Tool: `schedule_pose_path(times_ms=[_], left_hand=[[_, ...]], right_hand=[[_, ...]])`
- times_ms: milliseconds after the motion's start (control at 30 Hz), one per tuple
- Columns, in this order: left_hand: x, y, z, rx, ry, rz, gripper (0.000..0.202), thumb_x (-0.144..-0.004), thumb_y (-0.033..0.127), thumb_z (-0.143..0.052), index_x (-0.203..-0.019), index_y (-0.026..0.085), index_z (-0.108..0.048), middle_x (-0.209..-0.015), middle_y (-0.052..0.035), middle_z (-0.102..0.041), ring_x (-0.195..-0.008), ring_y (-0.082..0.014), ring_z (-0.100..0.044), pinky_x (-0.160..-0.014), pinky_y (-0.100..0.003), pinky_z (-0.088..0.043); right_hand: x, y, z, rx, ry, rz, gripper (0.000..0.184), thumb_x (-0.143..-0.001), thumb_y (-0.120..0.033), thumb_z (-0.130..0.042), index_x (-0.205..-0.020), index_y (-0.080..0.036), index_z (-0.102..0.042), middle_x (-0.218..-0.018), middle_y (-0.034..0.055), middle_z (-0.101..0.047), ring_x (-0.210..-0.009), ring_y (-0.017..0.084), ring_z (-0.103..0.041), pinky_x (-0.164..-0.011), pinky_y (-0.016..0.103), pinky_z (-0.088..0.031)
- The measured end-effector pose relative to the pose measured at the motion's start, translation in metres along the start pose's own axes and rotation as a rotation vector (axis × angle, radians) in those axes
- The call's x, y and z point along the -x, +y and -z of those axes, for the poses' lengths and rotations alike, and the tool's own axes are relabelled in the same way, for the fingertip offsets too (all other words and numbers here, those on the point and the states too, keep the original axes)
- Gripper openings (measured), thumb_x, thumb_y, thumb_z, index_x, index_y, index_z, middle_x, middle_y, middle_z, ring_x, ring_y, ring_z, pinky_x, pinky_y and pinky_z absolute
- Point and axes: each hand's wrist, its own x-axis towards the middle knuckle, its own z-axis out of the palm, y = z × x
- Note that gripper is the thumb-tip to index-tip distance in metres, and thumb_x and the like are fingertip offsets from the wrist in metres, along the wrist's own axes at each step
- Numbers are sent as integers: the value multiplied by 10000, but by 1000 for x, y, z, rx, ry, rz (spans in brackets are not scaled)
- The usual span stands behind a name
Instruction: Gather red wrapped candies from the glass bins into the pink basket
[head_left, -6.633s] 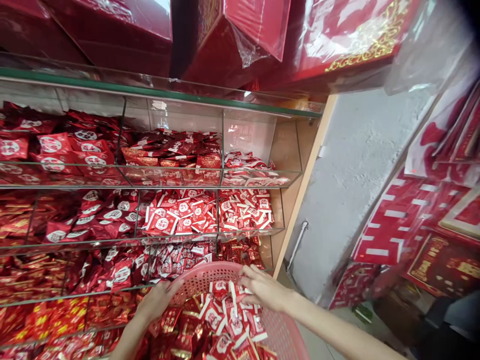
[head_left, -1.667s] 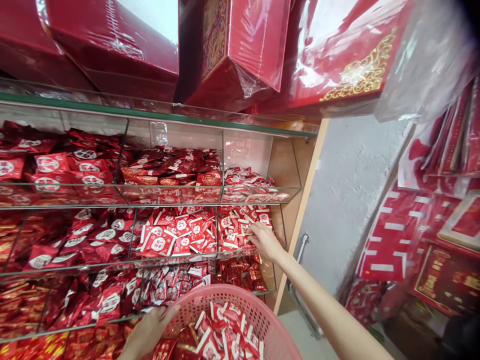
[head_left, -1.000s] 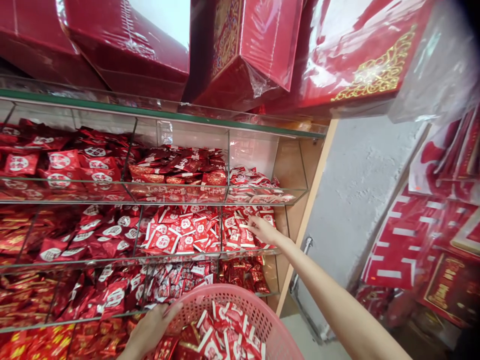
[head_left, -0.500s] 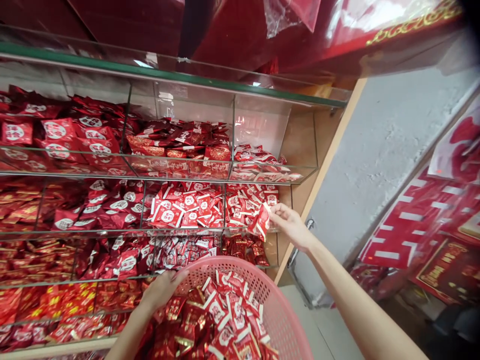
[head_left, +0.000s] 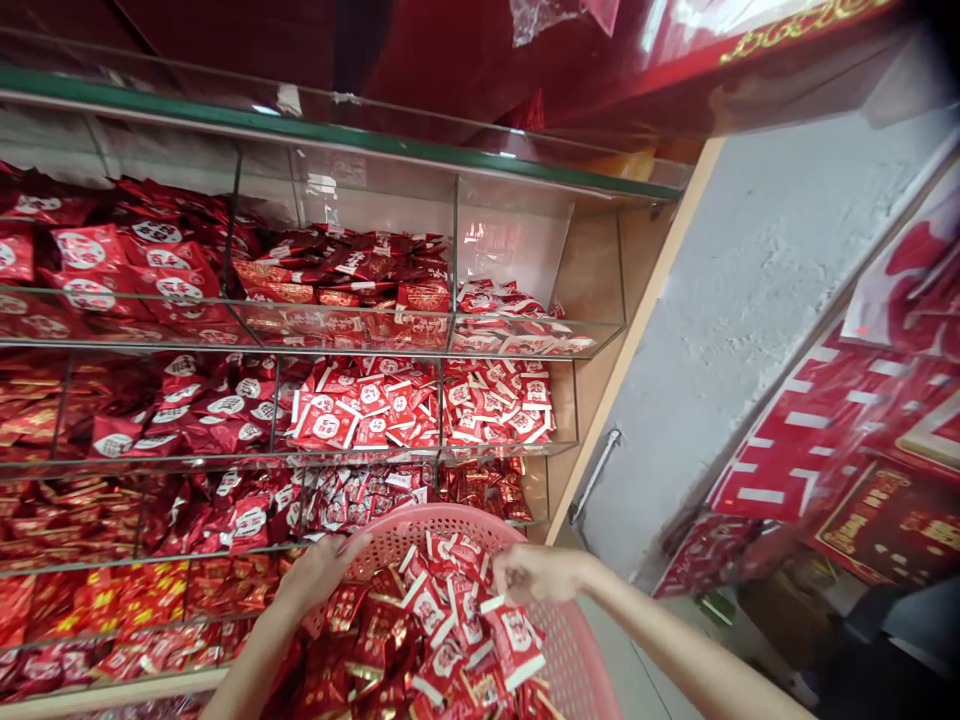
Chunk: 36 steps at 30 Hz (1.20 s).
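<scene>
A pink perforated plastic basket is at the lower middle, heaped with small wrapped packets. My left hand is closed on its far-left rim, the fingertips partly hidden. Over the right side of the basket, my right hand has its fingers pinched together at the top edge of a red-and-white wrapped packet. That packet hangs just above or against the pile. Around it in the basket lie similar red-and-white packets and, to the left, darker red and gold ones.
Glass-divided shelves ahead hold several kinds of red packets. Beyond my right hand stands a wooden side panel and a grey wall. Red decorations hang at the right. A glass shelf edge runs across the top.
My right hand has come down from the middle shelf compartment to the basket, bringing the red-and-white packet along. My left hand stays on the rim. The view has shifted slightly.
</scene>
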Motion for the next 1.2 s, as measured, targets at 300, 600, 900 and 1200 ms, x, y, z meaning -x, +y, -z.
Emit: schedule_pose_path(times_ms=[300,600,900,1200], left_hand=[[-2,-3,-2,14,-2,-34,558,-749,651,-243,-657,192,-548,-729,-51,-650,-737,-199,-606,-661,-249,-383],[4,8,5,-9,-15,-1,598,-737,688,-192,-631,196,-513,-691,-53,-629,-711,-215,-604,-615,-257,-371],[2,4,1,3,-11,-3,585,-740,681,-201,-628,191,-502,-692,-58,-621,-725,-206,-605,-658,-268,-383],[5,1,-3,37,11,-3,572,-749,663,-222,-665,196,-541,-683,-49,-630,-738,-210,-614,-654,-257,-390]], right_hand=[[-26,5,-29,-126,17,-82,84,-750,-179,-524,-833,-162,-522,-554,-62,-508,-491,69,-492,-473,163,-357],[13,1,11,66,64,-138,116,-687,-78,-495,-745,-171,-533,-540,-72,-474,-450,57,-463,-437,155,-307],[19,-43,47,383,581,-27,125,-793,-229,-449,-795,-198,-570,-676,0,-617,-604,115,-529,-552,207,-345],[-14,-79,141,530,987,108,159,-814,-283,-455,-914,-192,-539,-853,45,-605,-780,160,-543,-686,261,-376]])
